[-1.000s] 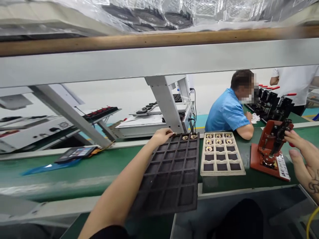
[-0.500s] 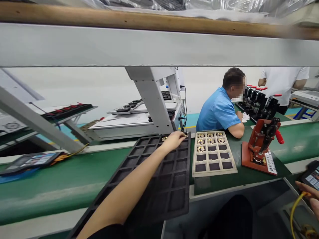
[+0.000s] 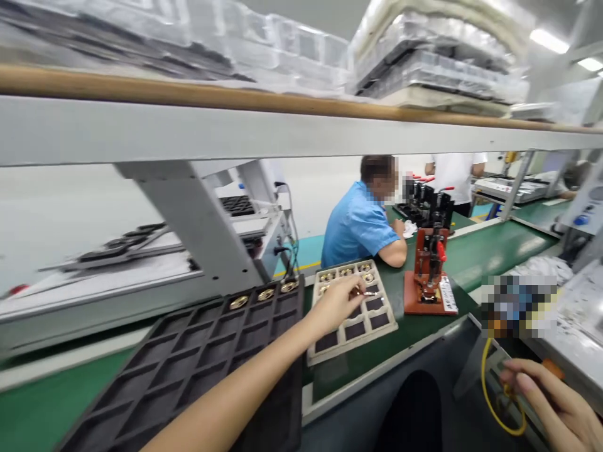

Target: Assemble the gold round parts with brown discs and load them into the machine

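Note:
My left hand (image 3: pixel 335 305) reaches over the beige tray (image 3: pixel 352 342) and pinches a small gold ring part (image 3: pixel 366 292) above its middle pockets. The tray's far row holds several gold parts (image 3: pixel 346 272). Left of it lies a large black pocketed tray (image 3: pixel 188 367) with three gold parts (image 3: pixel 265 294) in its far row; my forearm crosses its right edge. My right hand (image 3: pixel 556 408) is low at the right, with its fingers curled on a looped yellow cable (image 3: pixel 490 402). An orange piece (image 3: pixel 551 367) shows behind that hand.
A red hand press (image 3: pixel 426 279) stands on the green belt (image 3: pixel 490 251) right of the beige tray. A co-worker in a blue shirt (image 3: pixel 358 223) leans on the belt's far side; a person in white (image 3: pixel 455 169) stands behind. A shelf beam (image 3: pixel 282 125) runs overhead.
My left hand left the black tray's far row and moved right onto the beige tray. My right hand dropped to the yellow cable. The view swung right.

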`<state>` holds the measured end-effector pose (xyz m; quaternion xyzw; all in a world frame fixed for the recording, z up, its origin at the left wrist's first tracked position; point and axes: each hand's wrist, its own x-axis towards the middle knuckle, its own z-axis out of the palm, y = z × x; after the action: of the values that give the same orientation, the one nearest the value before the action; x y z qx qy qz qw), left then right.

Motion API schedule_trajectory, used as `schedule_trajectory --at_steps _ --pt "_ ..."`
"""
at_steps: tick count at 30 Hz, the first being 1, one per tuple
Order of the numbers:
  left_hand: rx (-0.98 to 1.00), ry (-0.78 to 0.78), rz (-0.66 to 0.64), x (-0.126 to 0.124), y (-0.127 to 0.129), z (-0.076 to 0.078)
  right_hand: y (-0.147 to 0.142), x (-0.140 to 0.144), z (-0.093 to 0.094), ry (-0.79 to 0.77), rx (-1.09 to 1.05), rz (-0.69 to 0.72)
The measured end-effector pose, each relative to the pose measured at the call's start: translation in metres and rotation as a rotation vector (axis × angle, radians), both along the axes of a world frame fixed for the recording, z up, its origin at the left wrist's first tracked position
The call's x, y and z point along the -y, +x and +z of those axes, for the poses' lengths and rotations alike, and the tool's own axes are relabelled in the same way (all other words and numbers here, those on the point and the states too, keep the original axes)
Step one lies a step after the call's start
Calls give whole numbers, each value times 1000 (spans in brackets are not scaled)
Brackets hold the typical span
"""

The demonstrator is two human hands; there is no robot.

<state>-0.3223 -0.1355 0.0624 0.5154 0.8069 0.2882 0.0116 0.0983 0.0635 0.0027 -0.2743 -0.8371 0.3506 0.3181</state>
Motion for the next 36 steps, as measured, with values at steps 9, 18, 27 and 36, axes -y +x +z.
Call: schedule_trajectory --at_steps 9,18,27,36 --pt "-408 553 -952 -101 175 43 -34 21 69 -243 -243 129" --pt "-471 626 -1258 -164 261 50 58 11 69 -172 -268 -161" --pt "-62 197 -1290 -303 391 89 208 14 78 62 -288 -808" --pt "-210 -225 -1218 -442 534 96 284 76 73 50 -326 -1056"
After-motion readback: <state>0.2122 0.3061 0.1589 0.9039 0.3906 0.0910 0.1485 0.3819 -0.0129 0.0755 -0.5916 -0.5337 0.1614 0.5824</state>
